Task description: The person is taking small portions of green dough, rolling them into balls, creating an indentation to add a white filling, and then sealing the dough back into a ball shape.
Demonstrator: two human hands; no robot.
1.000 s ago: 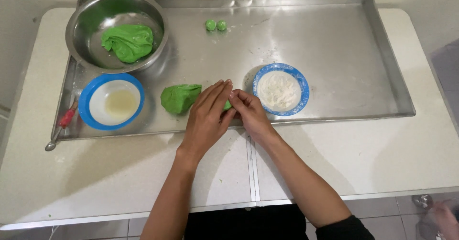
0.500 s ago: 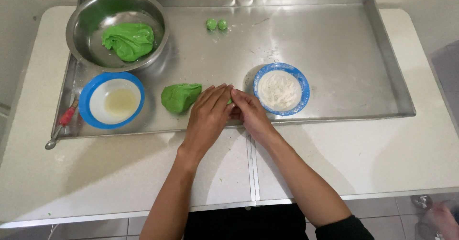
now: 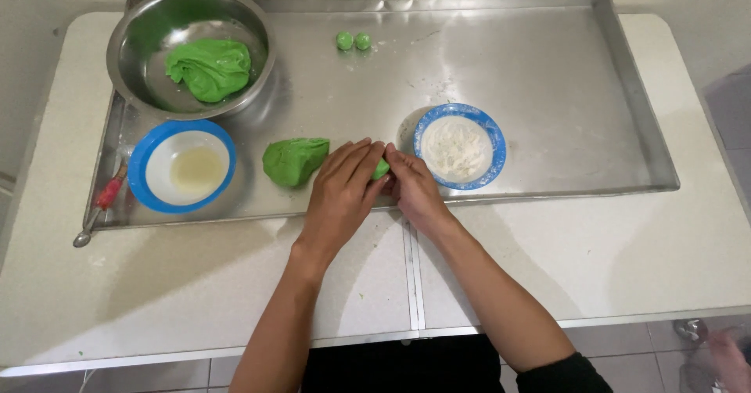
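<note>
No packages, labels, signs, screens

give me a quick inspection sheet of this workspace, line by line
surface: long shiny metal tray on a white table, faint white dusting on the tray
job's things: small green dough piece between both hands; larger green dough lump beside the left hand
clutter: round steel bowl holding green dough; blue-rimmed bowl of pale liquid; blue-rimmed bowl of white flour; two small green dough balls; red-handled utensil at the tray's left edge
grippers: left hand and right hand closed together on the small piece
cables: nothing seen
surroundings: tiled floor at lower right, blurred
</note>
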